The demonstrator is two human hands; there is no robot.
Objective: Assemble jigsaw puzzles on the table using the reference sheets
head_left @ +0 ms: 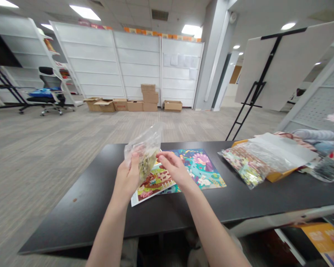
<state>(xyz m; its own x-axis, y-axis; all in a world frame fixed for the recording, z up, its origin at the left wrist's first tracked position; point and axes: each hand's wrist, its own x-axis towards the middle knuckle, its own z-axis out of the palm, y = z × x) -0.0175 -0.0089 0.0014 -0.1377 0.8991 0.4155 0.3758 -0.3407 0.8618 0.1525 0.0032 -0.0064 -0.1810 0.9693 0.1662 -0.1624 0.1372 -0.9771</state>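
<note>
My left hand [127, 178] is closed on a clear plastic bag [146, 142] and holds it up over the table. Small greenish-yellow pieces [147, 163] are gathered in the lower part of the bag; their exact kind is blurred. At the bag's right side, my right hand [172, 168] has its thumb and fingers drawn together against the plastic. Beneath both hands lies a farm picture sheet [153, 183] with a white border, partly hidden by them. It overlaps a blue-green picture [204, 168] with white rabbits and a pink-purple shape.
On the right of the black table [86, 196] lie another clear bag of colourful pieces [249, 167], a yellow-orange box [281, 174] and rolled cloths [314, 135]. Behind the table stands a board on a black easel [250, 96]. Cardboard boxes [150, 98] line the far shelving.
</note>
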